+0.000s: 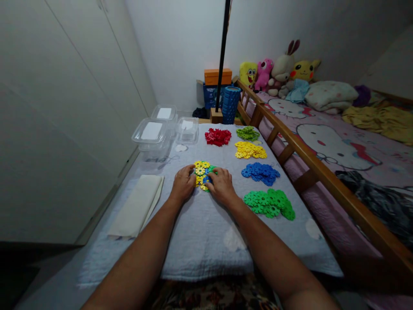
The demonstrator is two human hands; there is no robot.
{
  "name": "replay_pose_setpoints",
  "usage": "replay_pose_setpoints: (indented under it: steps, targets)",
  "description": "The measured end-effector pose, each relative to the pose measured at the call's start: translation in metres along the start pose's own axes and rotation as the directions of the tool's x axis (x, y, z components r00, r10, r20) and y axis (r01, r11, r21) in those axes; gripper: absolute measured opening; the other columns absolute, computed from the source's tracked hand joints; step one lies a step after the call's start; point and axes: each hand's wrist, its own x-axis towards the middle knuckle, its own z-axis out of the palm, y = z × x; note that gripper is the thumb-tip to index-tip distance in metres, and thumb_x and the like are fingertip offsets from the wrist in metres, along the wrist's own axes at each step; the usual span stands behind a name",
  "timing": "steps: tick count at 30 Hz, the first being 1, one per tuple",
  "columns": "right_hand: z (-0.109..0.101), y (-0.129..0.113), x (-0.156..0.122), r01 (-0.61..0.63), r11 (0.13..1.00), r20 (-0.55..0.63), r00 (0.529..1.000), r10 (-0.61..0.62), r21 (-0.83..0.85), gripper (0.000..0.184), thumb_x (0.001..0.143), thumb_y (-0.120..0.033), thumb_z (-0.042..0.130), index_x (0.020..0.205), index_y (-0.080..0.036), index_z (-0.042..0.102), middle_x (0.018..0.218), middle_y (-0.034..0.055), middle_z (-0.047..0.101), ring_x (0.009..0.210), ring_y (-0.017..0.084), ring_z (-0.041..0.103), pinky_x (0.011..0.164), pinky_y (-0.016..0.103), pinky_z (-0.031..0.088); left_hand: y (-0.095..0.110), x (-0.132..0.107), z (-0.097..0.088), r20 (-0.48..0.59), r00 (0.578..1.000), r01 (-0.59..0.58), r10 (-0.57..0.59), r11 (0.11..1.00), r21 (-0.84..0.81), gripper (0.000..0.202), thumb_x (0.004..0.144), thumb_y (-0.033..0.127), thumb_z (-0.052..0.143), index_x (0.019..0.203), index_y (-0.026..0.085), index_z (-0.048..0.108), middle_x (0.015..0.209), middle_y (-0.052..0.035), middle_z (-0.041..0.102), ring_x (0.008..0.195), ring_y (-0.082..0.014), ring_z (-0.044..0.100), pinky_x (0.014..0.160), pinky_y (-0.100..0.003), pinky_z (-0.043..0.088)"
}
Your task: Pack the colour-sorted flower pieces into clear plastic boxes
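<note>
While the left hand is curling its fingers at the left edge of one mixed cluster of yellow, blue and green flower-shaped discs, lying on pale grey-blue cloth, the right hand is bending over its right side; grip, either hand: indeterminable.

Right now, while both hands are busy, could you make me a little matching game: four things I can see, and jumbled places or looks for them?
Things:
1. Mixed-colour discs
2. Blue pile
3. Sheet
4. Clear boxes

Places or looks:
A. Between the yellow pile and the nearest green pile
B. Far left, with white rectangles on top
C. Between the left hand and right hand
D. Cream-coloured and folded

Pairs: 1-C, 2-A, 3-D, 4-B
</note>
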Motion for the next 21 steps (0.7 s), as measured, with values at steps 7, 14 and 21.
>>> replay_pose_setpoints:
  steps: [7,14,21]
  targets:
    - [-0.005,0.006,-0.001,-0.059,0.985,-0.042,0.997,0.067,0.164,0.015,0.089,-0.028,0.069,0.101,-0.019,0.070,0.111,0.0109,0.068,0.110,0.027,0.055,0.097,0.038,0.043,0.000,-0.002,-0.003,0.024,0.999,-0.021,0.021,1.000,-0.015,0.046,0.085,0.030,0.053,0.127,0.017,0.065,0.129,-0.0131,0.070,0.119,-0.0290,0.065,0.111,-0.050,0.048]
    - [-0.022,0.026,0.002,-0.043,0.918,-0.095,0.992,0.088,0.394,0.005,0.086,-0.020,0.062,0.082,-0.021,0.066,0.085,0.0023,0.069,0.083,0.018,0.060,0.080,0.029,0.044,0.001,-0.002,-0.007,0.064,0.997,-0.044,0.045,0.999,-0.020,0.047,0.086,0.041,0.059,0.126,0.016,0.064,0.128,-0.0143,0.069,0.117,-0.0294,0.065,0.108,-0.050,0.050]
    - [-0.071,0.098,-0.004,-0.345,0.869,-0.270,0.852,0.449,0.355,0.016,0.082,-0.023,0.057,0.095,-0.019,0.066,0.077,0.0013,0.066,0.074,0.019,0.061,0.073,0.029,0.043,-0.002,-0.002,-0.006,0.077,0.996,-0.048,0.048,0.999,-0.006,0.051,0.086,0.045,0.059,0.127,0.015,0.063,0.129,-0.0155,0.068,0.118,-0.0304,0.065,0.107,-0.050,0.051]
